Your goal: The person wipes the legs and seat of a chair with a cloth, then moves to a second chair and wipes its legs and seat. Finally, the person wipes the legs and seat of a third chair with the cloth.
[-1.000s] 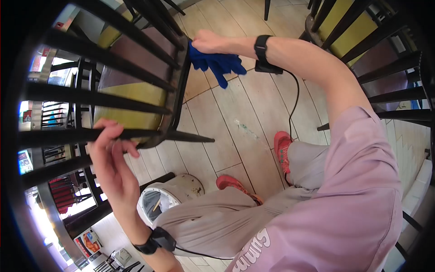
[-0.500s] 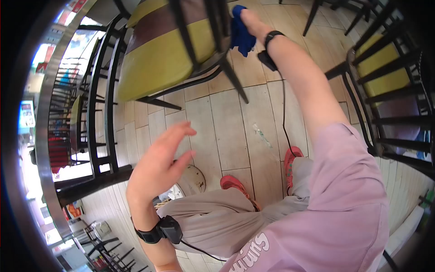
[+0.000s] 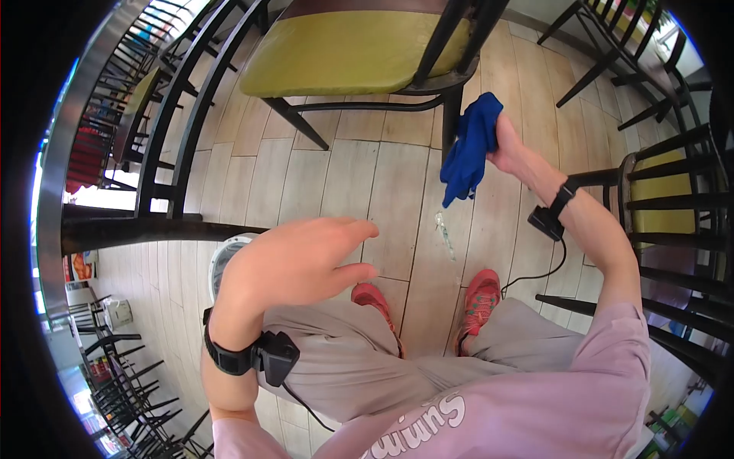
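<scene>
My right hand (image 3: 509, 145) grips a blue cloth (image 3: 472, 149), which hangs down bunched beside the leg of a chair with a yellow-green seat (image 3: 344, 52). The fingers are partly hidden behind the cloth. On the left, my left hand (image 3: 306, 260) is held over the floor with thumb and fingers apart and nothing between them. Below the cloth, a thin clear wrapper with green marks (image 3: 445, 236) lies on the tiled floor (image 3: 382, 206). A round white-rimmed container (image 3: 222, 264) shows partly behind my left hand.
Another dark slatted chair (image 3: 665, 191) stands close on the right. A table with a metal edge and dark frame (image 3: 164, 161) runs along the left. More chairs (image 3: 612, 53) stand at the back right. Black cables run from both wrist straps.
My right hand has drawn the blue cloth back toward me, away from the chair back. The view has shifted, and my left hand has moved slightly right, still open.
</scene>
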Action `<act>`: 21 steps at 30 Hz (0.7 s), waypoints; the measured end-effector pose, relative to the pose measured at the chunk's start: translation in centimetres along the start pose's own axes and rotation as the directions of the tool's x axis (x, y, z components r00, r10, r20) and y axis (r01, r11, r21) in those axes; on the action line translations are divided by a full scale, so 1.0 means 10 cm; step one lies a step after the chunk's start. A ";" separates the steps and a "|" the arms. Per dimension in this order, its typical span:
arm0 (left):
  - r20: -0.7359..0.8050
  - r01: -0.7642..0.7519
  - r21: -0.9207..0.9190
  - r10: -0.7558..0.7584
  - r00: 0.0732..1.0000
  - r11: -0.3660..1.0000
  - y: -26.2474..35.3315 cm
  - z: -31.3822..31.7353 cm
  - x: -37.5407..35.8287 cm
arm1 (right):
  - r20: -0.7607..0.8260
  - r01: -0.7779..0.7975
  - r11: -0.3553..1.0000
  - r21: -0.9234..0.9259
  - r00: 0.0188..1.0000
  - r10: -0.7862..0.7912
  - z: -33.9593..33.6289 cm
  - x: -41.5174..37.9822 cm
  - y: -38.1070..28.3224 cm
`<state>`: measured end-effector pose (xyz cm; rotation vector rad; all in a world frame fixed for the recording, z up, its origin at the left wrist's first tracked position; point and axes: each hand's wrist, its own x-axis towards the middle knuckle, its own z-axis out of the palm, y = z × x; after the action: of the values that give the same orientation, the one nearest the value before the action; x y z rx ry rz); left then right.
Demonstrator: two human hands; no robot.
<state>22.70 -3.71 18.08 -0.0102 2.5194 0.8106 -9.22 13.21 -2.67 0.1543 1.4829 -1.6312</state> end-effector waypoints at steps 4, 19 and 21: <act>0.035 -0.020 0.021 0.019 0.999 1.000 0.02 0.04 0.02 | 0.227 0.085 0.991 0.106 0.968 -0.107 -0.03 0.07 0.14; 0.126 0.142 0.084 -0.152 0.980 0.986 0.14 0.02 -0.23 | 0.084 0.828 0.469 0.307 0.468 -0.880 0.39 -0.37 -1.05; 0.082 0.086 0.101 -0.094 0.992 0.991 0.11 0.04 -0.23 | 0.046 0.968 0.141 0.205 0.134 -0.990 0.46 -0.39 -1.19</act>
<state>24.78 -2.91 19.41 -0.0550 2.4548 0.6380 -12.80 9.87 9.75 -1.2055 1.3302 -2.6891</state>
